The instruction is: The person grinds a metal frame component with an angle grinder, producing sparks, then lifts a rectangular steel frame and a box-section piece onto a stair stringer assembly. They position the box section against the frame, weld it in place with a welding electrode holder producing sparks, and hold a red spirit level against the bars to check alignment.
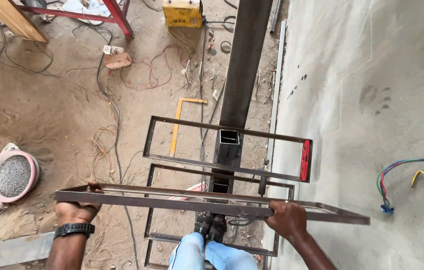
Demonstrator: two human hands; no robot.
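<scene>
I look straight down from a height. Both hands hold a long rectangular frame of dark steel angle (172, 202) level in front of me. My left hand (75, 209), with a black watch on the wrist, grips its left end. My right hand (286, 218) grips its near rail toward the right. Below it two similar steel frames (222, 167) sit one over the other around an upright square steel post (230, 145). A red spirit level (305, 160) rests on the right end of the upper frame. My jeans and dark shoes (211, 227) show beneath.
A tall grey plastered wall (372, 100) fills the right side, with coloured wires (412, 172) sticking out of it. On the sandy floor lie a pink bowl of gravel (13, 176), a yellow square (182, 117), tangled cables (112, 100), a yellow machine (182, 13) and a red steel stand (117, 17).
</scene>
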